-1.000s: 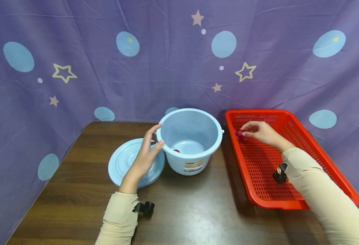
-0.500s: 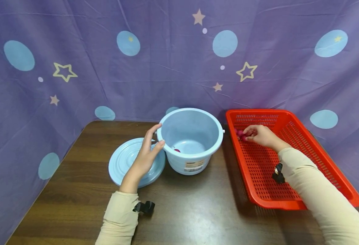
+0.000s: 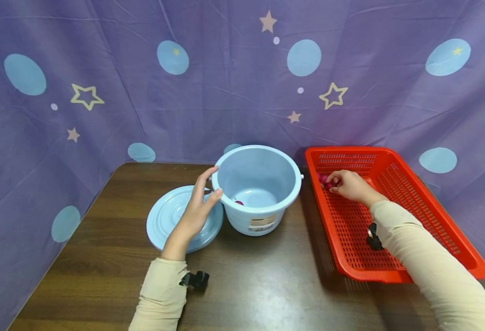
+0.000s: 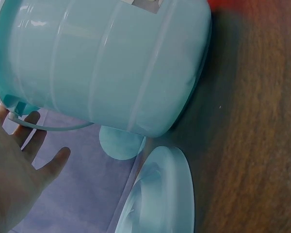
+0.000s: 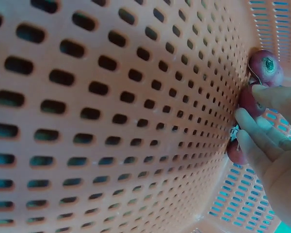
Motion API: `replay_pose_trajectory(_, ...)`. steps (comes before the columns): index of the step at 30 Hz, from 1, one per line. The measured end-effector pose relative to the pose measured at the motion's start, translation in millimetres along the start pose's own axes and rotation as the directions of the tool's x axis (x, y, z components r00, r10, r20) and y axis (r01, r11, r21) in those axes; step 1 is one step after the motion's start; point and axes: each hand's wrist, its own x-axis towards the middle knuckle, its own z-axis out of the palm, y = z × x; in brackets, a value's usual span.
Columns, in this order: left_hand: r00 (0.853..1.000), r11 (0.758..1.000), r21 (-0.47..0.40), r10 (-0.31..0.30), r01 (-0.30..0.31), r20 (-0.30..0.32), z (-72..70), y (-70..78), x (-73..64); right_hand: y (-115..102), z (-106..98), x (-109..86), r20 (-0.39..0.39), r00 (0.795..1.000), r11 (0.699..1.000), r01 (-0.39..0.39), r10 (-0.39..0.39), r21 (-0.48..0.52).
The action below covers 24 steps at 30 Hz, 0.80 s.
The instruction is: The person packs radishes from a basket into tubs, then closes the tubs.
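Observation:
My left hand [image 3: 194, 212] touches the left rim of a light blue bucket [image 3: 259, 221], its fingers spread and fairly straight beside the handle [image 4: 58, 128]. One small red radish [image 3: 239, 202] lies on the bucket floor. Inside the red basket [image 3: 335, 248], at its far left corner, my right hand [image 3: 351, 186] pinches a radish [image 5: 251, 101] between thumb and fingers. Right beside it sit another radish [image 5: 265, 67], with a green cut top, and a radish [image 5: 236, 152] partly covered by the fingers.
The round blue lid [image 3: 164, 216] lies on the wooden table [image 3: 242, 285], left of the bucket and under my left forearm. A purple curtain [image 3: 234, 92] hangs behind the table. The basket's slotted walls rise around my right hand.
My right hand has shifted slightly down and toward me at the radishes, its fingers drawing closer round one. My left hand and the bucket have stayed in place.

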Motion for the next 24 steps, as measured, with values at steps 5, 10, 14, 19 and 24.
replay_pose_trajectory(5, 1.000, 1.000, -0.003, -0.009, 0.009, 0.006, -0.5, 0.2, -0.2, 2, 2, 2.5, -0.016, 1.000, 1.000, 0.021, -0.021, -0.011)
replay_pose_trajectory(10, 1.000, 1.000, -0.006, 0.007, -0.007, 0.002, -0.5, -0.5, 0.6, 1, 2, 3.4, -0.017, 1.000, 1.000, 0.016, -0.016, -0.014)
replay_pose_trajectory(14, 1.000, 1.000, -0.004, 0.020, -0.020, -0.005, -0.3, -1.0, 1.0, -3, -4, 2.3, -0.029, 0.999, 1.000, 0.017, -0.017, -0.016)
replay_pose_trajectory(19, 1.000, 1.000, -0.003, 0.021, -0.021, -0.004, 0.0, 0.8, 0.7, -7, -15, 1.6, -0.016, 1.000, 1.000, -0.003, 0.004, 0.028)
replay_pose_trajectory(24, 1.000, 1.000, -0.001, 0.016, -0.016, -0.006, 0.4, 2.4, 0.0, -13, -26, -0.5, 0.009, 1.000, 0.996, -0.007, 0.006, 0.089)
